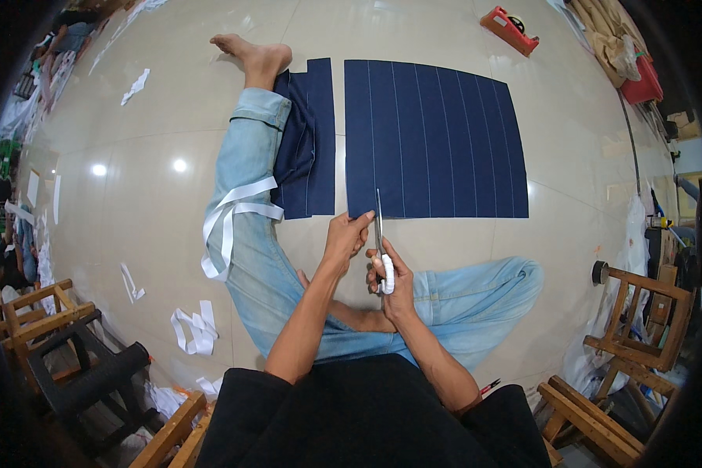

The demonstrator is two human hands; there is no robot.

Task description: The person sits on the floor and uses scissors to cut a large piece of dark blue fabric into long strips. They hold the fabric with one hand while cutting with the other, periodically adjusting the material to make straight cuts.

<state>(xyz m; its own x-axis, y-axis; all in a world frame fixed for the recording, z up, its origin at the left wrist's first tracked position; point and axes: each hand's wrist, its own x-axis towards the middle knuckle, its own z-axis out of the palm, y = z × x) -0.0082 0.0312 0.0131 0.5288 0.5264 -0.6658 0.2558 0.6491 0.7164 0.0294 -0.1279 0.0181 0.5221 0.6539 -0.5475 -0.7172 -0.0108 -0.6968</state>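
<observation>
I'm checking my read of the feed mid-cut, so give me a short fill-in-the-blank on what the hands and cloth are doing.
1. The right hand holds a pair of ____ with white-wrapped handles.
2. The left hand pinches the near edge of the ____ blue cloth.
3. The cloth is marked with thin white ____ running away from the person.
4. A white strip lies draped over the person's left ____.

Missing words: scissors; dark; lines; leg

No labels, signs or screens can be made out; a translucent plastic bag (630, 242) hangs at the right, near the wooden chair (639, 327)
</observation>
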